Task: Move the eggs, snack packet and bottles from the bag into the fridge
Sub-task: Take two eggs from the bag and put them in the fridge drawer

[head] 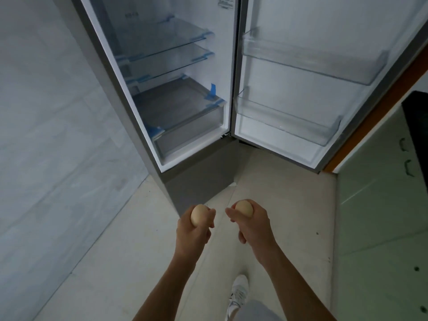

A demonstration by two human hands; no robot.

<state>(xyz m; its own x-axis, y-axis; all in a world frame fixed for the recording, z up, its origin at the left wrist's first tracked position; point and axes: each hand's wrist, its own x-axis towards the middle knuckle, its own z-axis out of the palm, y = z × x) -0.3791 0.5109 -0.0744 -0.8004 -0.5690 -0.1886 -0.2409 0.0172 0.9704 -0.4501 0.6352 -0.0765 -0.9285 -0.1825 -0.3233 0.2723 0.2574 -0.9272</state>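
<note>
The fridge (129, 126) stands open in front of me, its glass shelves (166, 46) and bottom drawer (185, 126) bare. Its door (289, 149) swings out to the right with two clear door bins (308, 66). My left hand (193, 230) is shut on a pale brown egg (198, 215). My right hand (253, 224) holds a second egg (244, 208). Both hands hover side by side over the floor, short of the fridge's lower front corner. The bag, snack packet and bottles are out of view.
A tiled wall (46, 135) runs along the left. Pale green cabinet doors (382, 205) with handles and a dark countertop edge (416, 126) stand at the right, close to the open door. My white shoe (238, 290) rests on the light floor tiles (115, 262).
</note>
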